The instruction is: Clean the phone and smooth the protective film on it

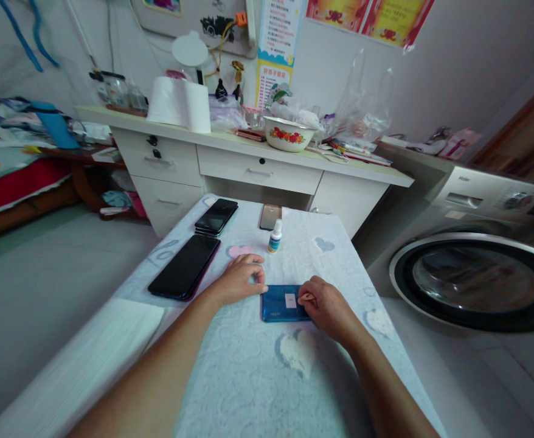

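A blue phone (275,309) lies back up on the cloth-covered table, with a small pale sticker (291,300) on its back. My left hand (242,281) rests at the phone's upper left corner, its fingers apart and curved, the thumb tip at the phone's edge. Over the phone's right part is my right hand (325,304), its fingers pinched round a small orange-brown item (309,297) beside the sticker. What that item is cannot be made out. Beyond the phone stands a small white spray bottle (275,237) with a blue and yellow label.
A large black phone (185,266) lies at the left, with a stack of phones (217,216) behind it. Another phone (271,216) lies near the table's far edge. Farther back are a white desk (258,167) and, at the right, a washing machine (477,243).
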The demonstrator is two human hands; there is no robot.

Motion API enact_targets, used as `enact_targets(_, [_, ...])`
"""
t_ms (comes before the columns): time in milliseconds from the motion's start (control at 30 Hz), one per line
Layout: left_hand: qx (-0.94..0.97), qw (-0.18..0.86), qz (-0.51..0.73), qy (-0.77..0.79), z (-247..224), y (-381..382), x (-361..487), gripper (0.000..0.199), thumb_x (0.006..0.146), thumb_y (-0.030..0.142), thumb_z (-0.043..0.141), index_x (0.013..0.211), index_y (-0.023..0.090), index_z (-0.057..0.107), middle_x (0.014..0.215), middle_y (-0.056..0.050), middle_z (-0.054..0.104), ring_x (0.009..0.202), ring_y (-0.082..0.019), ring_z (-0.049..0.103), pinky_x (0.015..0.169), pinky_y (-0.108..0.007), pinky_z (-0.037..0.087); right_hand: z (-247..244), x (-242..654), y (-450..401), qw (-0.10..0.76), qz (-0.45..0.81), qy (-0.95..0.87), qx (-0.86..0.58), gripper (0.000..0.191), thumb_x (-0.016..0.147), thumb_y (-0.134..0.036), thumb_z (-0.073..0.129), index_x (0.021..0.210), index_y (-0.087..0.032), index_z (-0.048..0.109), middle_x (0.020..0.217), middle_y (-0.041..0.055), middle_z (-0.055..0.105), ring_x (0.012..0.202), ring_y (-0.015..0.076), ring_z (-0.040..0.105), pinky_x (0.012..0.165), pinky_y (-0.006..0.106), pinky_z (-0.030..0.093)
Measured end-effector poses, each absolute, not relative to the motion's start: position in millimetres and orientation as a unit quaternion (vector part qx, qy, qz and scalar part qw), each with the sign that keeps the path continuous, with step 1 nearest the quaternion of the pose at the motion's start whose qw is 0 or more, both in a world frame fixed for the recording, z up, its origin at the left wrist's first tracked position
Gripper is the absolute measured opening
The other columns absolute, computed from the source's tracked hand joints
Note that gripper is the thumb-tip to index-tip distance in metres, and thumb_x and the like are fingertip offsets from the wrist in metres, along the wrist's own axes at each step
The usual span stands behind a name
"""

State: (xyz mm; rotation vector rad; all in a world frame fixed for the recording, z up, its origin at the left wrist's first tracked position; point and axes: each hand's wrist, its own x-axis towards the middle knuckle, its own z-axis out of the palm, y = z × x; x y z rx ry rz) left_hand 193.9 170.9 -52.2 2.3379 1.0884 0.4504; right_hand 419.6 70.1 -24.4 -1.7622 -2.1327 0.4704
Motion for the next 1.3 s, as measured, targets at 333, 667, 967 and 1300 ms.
enact_targets(333, [0.862, 0.259, 0.167, 0.403, -53, 171, 194, 0.014, 0.070, 0.036, 0.066, 0.074, 0.023, 0.064, 0.126, -0.002, 0.052, 0.123, -0.027, 0.041, 0.104, -0.043, 0.032, -30, 410, 77, 0.182, 0.102, -0.710, -0.672, 0.014, 0.083, -0.013, 0.052, 0.085, -0.019, 0.065, 0.087, 0.0023, 0.058, 0.079, 0.0123, 0.055, 0.071, 0.021, 0.036])
enact_targets(667, [0.861, 0.264, 0.165, 0.403, -53, 171, 194, 0.014, 0.070, 0.035, 0.066, 0.073, 0.022, 0.064, 0.126, -0.003, 0.052, 0.124, -0.028, 0.040, 0.104, -0.044, 0.031, -35, 400, 84, 0.176, 0.061, -0.694, -0.696, 0.018, 0.088, -0.018, 0.048, 0.088, -0.021, 0.066, 0.089, 0.0033, 0.059, 0.082, 0.0134, 0.058, 0.074, 0.021, 0.038])
enact_targets(967, [0.860, 0.264, 0.161, 0.406, -51, 170, 195, 0.014, 0.070, 0.035, 0.067, 0.073, 0.022, 0.064, 0.126, -0.002, 0.052, 0.124, -0.027, 0.040, 0.104, -0.043, 0.031, -31, 390, 84, 0.161, 0.095, -0.739, -0.647, 0.022, 0.089, -0.017, 0.046, 0.093, -0.023, 0.066, 0.093, 0.0025, 0.059, 0.080, 0.0116, 0.058, 0.072, 0.019, 0.038])
enact_targets(1300, [0.861, 0.260, 0.169, 0.403, -54, 171, 194, 0.014, 0.070, 0.036, 0.066, 0.073, 0.022, 0.064, 0.125, -0.002, 0.052, 0.123, -0.027, 0.041, 0.104, -0.043, 0.032, -30, 403, 82, 0.158, 0.085, -0.718, -0.672, 0.020, 0.088, -0.017, 0.046, 0.090, -0.021, 0.066, 0.091, 0.0036, 0.058, 0.078, 0.0121, 0.056, 0.072, 0.020, 0.037])
